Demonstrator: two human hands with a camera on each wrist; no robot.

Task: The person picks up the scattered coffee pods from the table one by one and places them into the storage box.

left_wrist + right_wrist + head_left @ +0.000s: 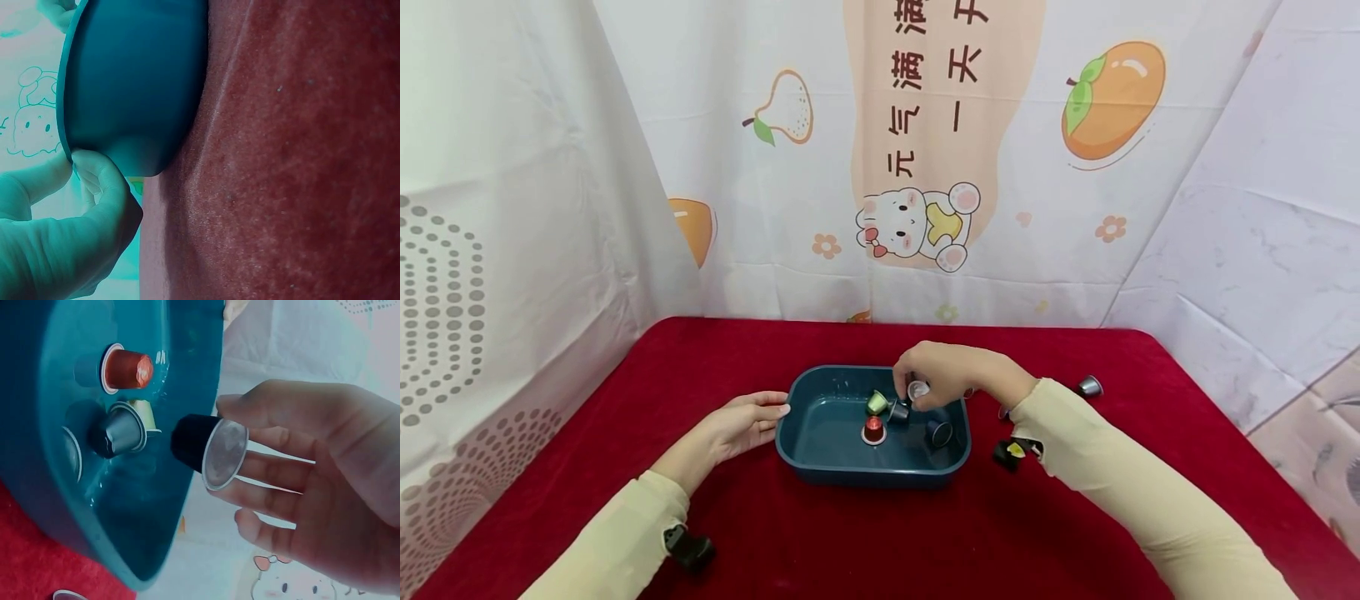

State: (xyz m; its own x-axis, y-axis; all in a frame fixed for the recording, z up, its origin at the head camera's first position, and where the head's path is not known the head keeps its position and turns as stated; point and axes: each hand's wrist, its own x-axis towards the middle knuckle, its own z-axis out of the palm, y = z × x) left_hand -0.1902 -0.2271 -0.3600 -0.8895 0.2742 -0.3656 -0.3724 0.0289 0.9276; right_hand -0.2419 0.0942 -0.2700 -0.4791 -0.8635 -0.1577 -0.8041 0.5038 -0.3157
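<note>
A blue plastic basin stands on the red cloth. My left hand pinches its left rim between thumb and fingers, seen close up in the left wrist view. Over the basin's right part, my right hand holds a black coffee capsule by its edge, its pale lid turned toward the palm. Inside the basin, a red capsule stands on its lid. Near it lie a light green capsule, a grey capsule and a dark blue capsule.
On the cloth right of the basin lies a dark capsule, with others partly hidden by the right arm. A printed white curtain hangs behind the table. Each wrist carries a small black camera.
</note>
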